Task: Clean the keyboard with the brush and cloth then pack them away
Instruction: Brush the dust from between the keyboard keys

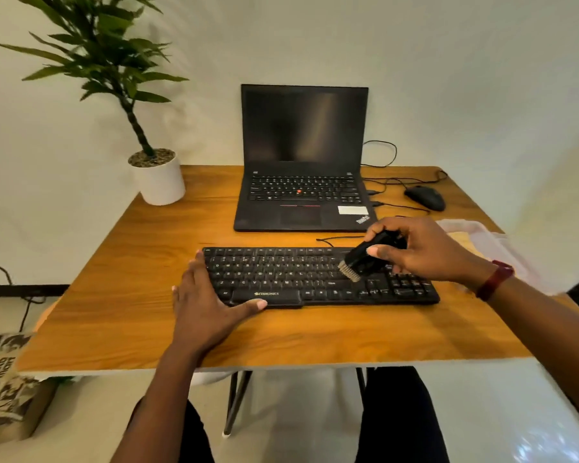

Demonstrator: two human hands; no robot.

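Note:
A black keyboard (291,279) lies across the middle of the wooden table (147,335). My right hand (425,248) grips a black brush (365,255), whose pale bristles touch the keys right of centre. My left hand (204,305) lies flat against the keyboard's left end, fingers straight, with the thumb along its front edge. A yellowish cloth (462,240) lies in a clear plastic container (502,248) at the right edge of the table, partly hidden behind my right wrist.
An open black laptop (303,162) stands behind the keyboard. A black mouse (425,197) with cables lies at the back right. A potted plant in a white pot (159,182) occupies the back left corner. A printed bag (4,382) sits on the floor at left.

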